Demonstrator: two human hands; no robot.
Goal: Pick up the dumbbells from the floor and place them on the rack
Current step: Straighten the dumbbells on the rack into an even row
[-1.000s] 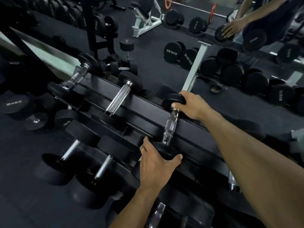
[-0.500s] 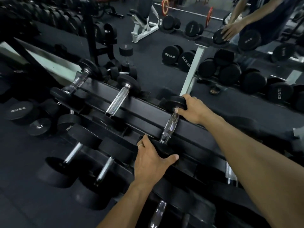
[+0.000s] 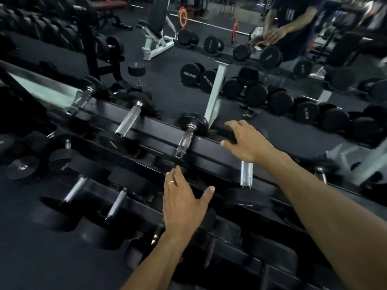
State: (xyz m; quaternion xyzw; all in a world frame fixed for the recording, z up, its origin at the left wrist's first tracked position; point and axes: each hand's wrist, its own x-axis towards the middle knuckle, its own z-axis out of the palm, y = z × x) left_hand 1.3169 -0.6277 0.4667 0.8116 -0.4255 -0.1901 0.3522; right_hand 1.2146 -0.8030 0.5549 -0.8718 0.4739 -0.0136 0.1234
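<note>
Empty hands beside racked dumbbell

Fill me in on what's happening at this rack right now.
A person is racking dumbbells. One dumbbell lies across the top tier of the rack, with no hand on it. The left hand hovers open just near its closer end, and the right hand is spread open beside its far head, holding nothing. More dumbbells sit on the tiers to the left and below, and a wall mirror behind reflects the person.
</note>
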